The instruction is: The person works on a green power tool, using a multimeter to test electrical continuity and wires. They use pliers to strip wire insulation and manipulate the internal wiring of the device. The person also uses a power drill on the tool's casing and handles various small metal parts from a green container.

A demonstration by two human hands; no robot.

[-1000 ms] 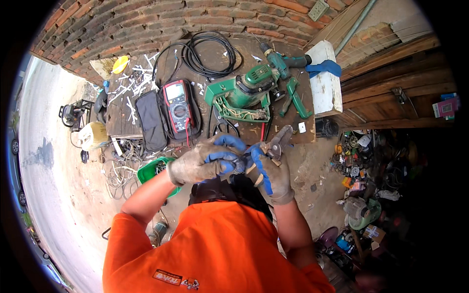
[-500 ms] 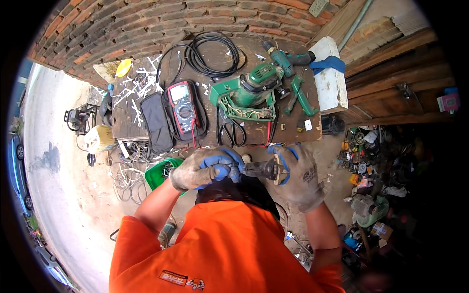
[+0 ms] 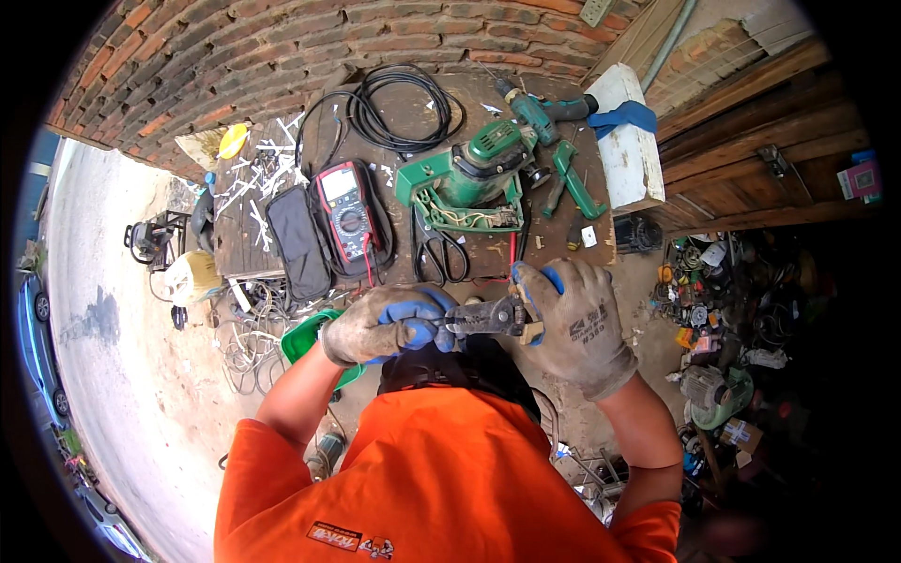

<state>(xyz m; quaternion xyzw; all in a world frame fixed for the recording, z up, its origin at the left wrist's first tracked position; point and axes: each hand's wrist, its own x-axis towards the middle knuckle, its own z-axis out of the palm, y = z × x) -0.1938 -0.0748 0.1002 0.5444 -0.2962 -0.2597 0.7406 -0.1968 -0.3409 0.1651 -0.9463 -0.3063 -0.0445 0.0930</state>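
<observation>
Both my hands wear grey work gloves with blue on the fingers, held in front of my waist below the table edge. My right hand point(image 3: 577, 327) is closed round the yellowish end of a dark grey pliers-like tool point(image 3: 483, 318); its exact kind is unclear. The tool lies level and points left. My left hand point(image 3: 389, 326) is closed in a pinch at the tool's left tip, and what its fingers hold is hidden. Beyond, on the wooden table point(image 3: 310, 127), lie an opened green power tool point(image 3: 469, 178) with bared wires and black-handled scissors point(image 3: 441, 255).
On the table are a red multimeter point(image 3: 347, 206) in its case, a coiled black cable point(image 3: 404, 113), a cordless drill point(image 3: 535, 113) and a green tool piece point(image 3: 577, 183). A green basket point(image 3: 302, 336) stands low at left. Assorted parts point(image 3: 699, 300) heap on the floor at right.
My right hand has moved slightly right and turned, and the pliers-like tool has rolled to show another side. My left hand stays pinched at its tip.
</observation>
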